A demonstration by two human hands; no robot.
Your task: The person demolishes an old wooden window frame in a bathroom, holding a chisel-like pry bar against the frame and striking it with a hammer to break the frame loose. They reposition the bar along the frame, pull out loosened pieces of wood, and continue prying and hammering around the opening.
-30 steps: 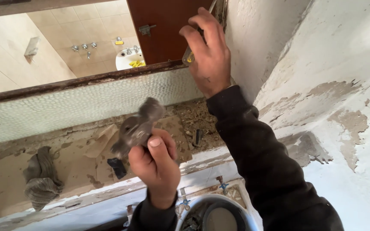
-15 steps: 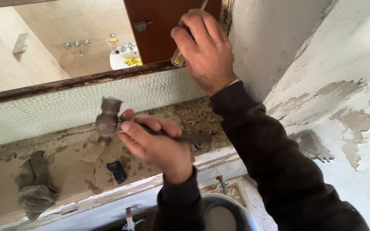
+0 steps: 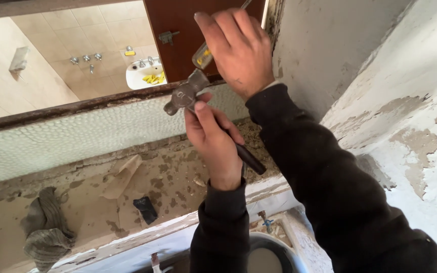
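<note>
My left hand (image 3: 213,141) grips a hammer by its dark handle, thumb along the shaft. The hammer's grey metal head (image 3: 184,94) is raised against the brown window frame (image 3: 77,107), just below my right hand. My right hand (image 3: 238,50) is closed around a screwdriver with a clear yellowish handle (image 3: 202,56); its shaft points up toward the corner where the frame meets the peeling white wall (image 3: 400,101). The screwdriver tip is hidden at the top edge.
Textured frosted glass (image 3: 77,141) leans below the frame. The dusty sill (image 3: 142,177) holds a grey rag (image 3: 44,235), torn paper (image 3: 122,174) and a small dark scrap (image 3: 145,208). Beyond the opening is a tiled bathroom with a white basin (image 3: 145,73).
My left hand has lifted the hammer up and to the right, bringing its head close under the screwdriver handle. My right hand has stayed near the frame corner.
</note>
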